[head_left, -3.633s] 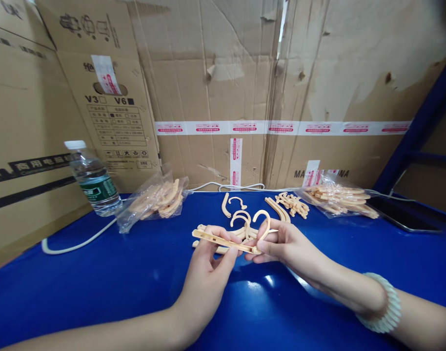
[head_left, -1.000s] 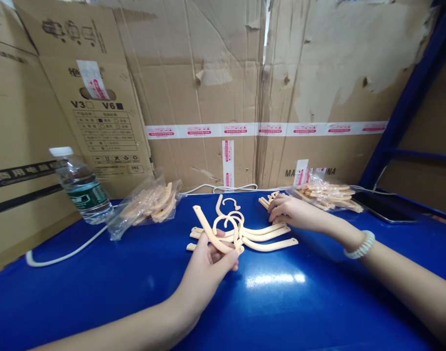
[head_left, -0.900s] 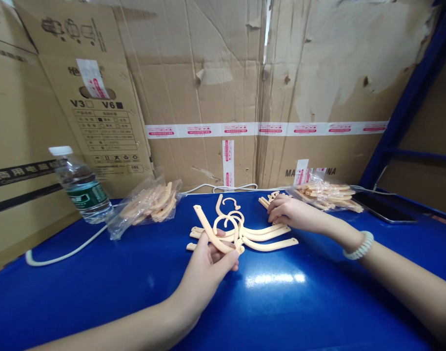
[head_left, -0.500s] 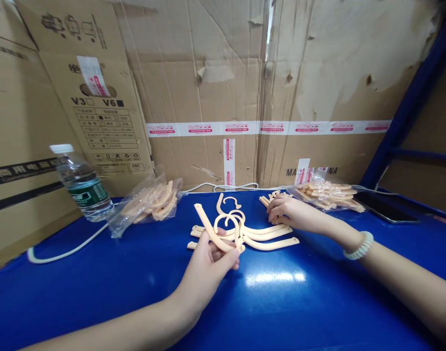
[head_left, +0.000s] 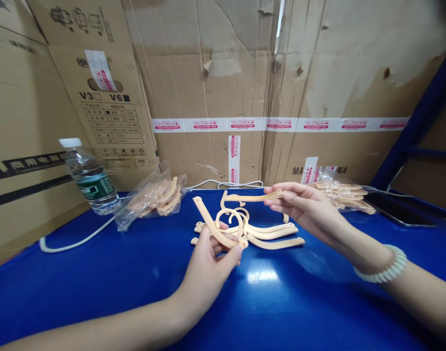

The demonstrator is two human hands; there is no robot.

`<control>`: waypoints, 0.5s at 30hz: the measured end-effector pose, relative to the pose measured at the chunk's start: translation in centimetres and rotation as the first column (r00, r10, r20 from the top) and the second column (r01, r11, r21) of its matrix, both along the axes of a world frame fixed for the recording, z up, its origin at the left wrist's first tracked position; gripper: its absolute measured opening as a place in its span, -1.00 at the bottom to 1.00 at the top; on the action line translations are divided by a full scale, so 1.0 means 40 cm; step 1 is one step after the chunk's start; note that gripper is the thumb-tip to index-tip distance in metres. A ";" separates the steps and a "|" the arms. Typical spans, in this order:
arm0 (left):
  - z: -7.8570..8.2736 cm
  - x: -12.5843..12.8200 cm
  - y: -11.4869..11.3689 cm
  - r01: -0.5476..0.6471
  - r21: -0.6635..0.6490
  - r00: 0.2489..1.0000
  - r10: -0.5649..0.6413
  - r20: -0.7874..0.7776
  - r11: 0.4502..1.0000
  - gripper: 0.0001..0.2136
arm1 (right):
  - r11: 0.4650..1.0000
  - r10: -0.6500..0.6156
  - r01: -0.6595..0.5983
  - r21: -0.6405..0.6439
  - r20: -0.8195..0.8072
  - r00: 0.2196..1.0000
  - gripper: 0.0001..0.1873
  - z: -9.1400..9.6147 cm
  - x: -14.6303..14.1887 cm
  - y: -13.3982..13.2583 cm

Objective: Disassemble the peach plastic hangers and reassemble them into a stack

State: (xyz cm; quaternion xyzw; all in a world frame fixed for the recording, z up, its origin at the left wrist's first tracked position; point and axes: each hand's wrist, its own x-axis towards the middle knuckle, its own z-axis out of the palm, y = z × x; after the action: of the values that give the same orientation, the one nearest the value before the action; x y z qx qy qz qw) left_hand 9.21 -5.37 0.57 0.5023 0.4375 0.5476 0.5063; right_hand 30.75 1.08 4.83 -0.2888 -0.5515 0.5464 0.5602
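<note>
My left hand [head_left: 212, 253] is closed on a peach plastic hanger arm with a hook [head_left: 213, 226], its free end pointing up and to the left. My right hand [head_left: 303, 207] pinches a second hanger arm [head_left: 250, 197] and holds it level above the blue table [head_left: 135, 282]. Between the hands lies a small pile of assembled peach hangers [head_left: 270, 233]. The right wrist wears a pale bead bracelet [head_left: 386, 268].
A clear bag of hanger parts [head_left: 153, 197] lies at the back left beside a water bottle [head_left: 89, 176] and a white cable [head_left: 76, 239]. Another bag of parts [head_left: 345, 192] and a dark phone [head_left: 406, 209] lie at the back right. Cardboard boxes [head_left: 223, 87] wall the table.
My right hand has lifted a hanger arm from the loose parts at the back and brought it toward the left hand. The left hand has kept its grip in place.
</note>
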 end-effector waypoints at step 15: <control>0.004 -0.005 0.003 -0.018 0.022 0.999 0.017 0.040 1.000 -0.60 | 0.935 0.024 -0.090 -0.342 -0.191 0.981 -0.18 -0.048 -0.077 -0.077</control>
State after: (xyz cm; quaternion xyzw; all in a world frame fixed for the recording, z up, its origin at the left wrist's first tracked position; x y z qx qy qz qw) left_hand 9.03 -5.25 0.72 0.4928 0.4256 0.5669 0.5046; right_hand 27.69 -2.01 2.90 -0.3158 -0.4001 0.6758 0.5323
